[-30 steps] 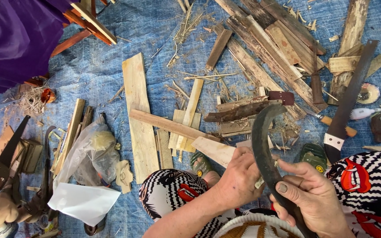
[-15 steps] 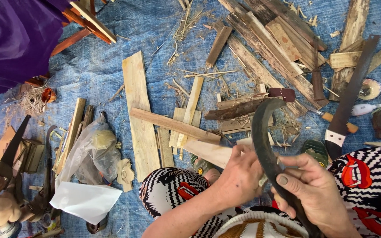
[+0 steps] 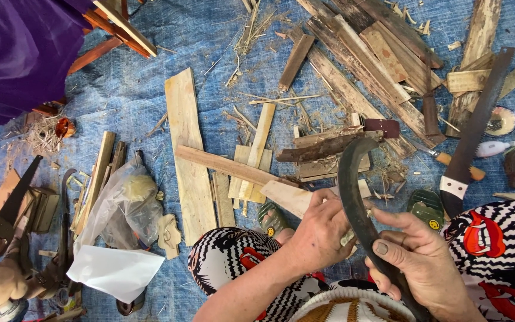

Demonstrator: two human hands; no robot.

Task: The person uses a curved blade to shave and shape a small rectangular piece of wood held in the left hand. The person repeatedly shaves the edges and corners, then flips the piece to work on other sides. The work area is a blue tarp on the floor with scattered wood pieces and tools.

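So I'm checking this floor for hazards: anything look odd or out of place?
Yes. Wood offcuts and shavings litter the blue tarp, and a long dark blade lies loose among them, beside the right hand.

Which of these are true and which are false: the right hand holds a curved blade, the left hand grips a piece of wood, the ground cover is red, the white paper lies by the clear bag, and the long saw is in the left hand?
1. The right hand holds a curved blade. True.
2. The left hand grips a piece of wood. True.
3. The ground cover is red. False: it is a blue tarp.
4. The white paper lies by the clear bag. True.
5. The long saw is in the left hand. False: it lies on the tarp, untouched.
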